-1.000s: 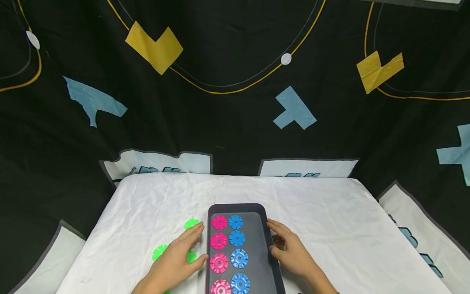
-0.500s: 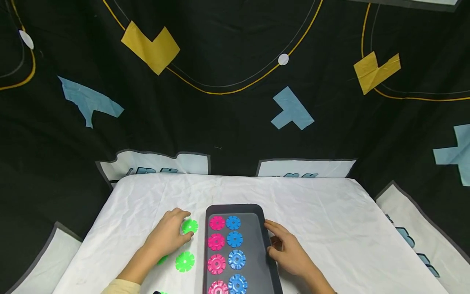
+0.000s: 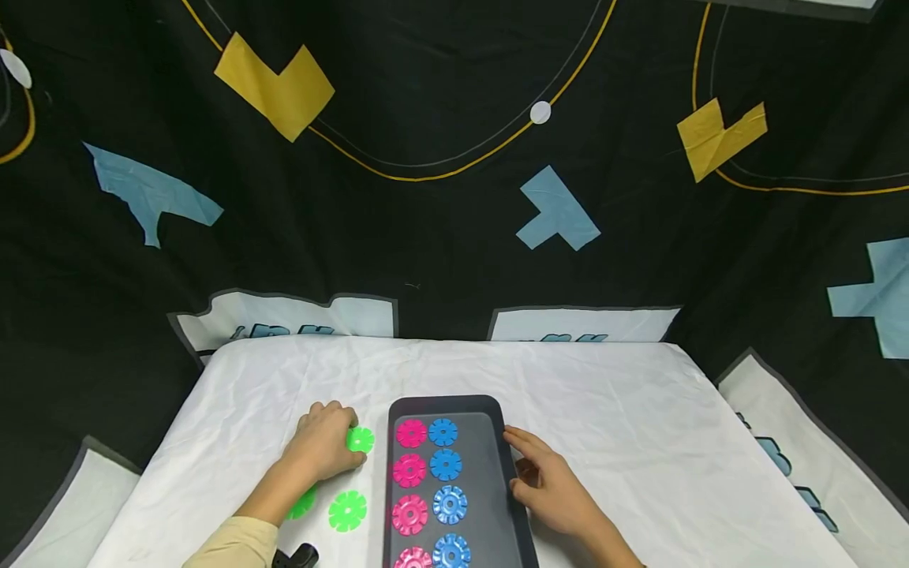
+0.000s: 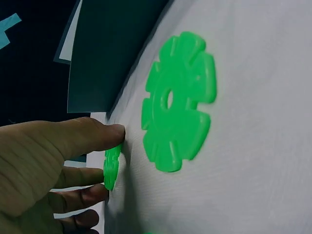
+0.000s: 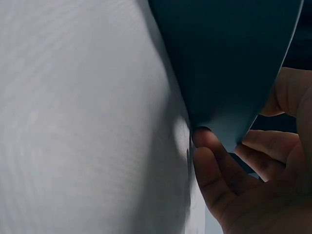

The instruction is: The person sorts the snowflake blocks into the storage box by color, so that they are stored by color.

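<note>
Behind, blue marks (image 3: 270,330) illegible; left fingers (image 4: 80,176) pinch green disc (image 4: 112,168).

Bright head view, dim wrist views

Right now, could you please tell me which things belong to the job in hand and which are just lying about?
Likely part of the job:
green disc, pinched by the left hand
other green discs, on the cloth
tray, held by the right hand
pink discs and blue discs, inside it

Probably not:
yellow patches and blue patches on the backdrop
</note>
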Demonstrator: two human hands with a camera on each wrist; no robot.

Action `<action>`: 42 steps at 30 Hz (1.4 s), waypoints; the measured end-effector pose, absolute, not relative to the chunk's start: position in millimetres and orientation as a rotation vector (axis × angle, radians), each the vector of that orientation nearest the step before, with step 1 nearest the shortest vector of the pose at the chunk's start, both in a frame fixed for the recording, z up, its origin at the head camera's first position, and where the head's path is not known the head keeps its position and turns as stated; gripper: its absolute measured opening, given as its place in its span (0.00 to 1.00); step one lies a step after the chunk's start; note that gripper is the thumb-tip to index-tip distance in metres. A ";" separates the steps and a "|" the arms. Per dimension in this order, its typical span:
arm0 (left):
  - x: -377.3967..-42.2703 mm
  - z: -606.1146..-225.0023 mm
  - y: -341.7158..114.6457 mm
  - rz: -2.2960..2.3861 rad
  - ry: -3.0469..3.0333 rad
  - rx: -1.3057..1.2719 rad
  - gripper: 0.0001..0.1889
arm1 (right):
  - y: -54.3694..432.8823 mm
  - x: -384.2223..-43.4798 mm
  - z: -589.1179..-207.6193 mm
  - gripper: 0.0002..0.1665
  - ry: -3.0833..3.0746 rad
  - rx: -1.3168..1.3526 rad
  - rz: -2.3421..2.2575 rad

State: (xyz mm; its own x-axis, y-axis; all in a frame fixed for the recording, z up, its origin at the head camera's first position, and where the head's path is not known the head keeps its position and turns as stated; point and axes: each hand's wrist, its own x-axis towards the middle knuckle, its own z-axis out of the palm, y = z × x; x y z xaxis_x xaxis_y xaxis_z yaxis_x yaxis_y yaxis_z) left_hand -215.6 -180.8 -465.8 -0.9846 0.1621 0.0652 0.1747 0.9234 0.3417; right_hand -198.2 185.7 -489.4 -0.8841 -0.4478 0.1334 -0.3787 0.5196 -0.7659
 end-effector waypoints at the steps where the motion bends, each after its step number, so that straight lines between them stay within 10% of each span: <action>1: -215.8 -465.8 -181.1 -0.549 -3.050 -0.260 0.23 | 185.6 -197.9 -488.5 0.40 2.662 -0.724 -1.316; 42: -215.7 -437.0 -146.8 -0.485 -2.640 -0.459 0.22 | 187.0 -198.9 -487.7 0.40 2.661 -0.755 -1.308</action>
State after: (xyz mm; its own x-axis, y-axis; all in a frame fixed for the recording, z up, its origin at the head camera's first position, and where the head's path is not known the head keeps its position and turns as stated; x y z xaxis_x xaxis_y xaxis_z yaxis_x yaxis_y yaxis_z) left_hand -215.7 -146.8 -437.0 -0.8592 0.2404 0.4517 0.3854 0.8848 0.2621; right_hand -198.9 187.0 -487.7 -0.8751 -0.4633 0.1398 -0.3937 0.5136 -0.7624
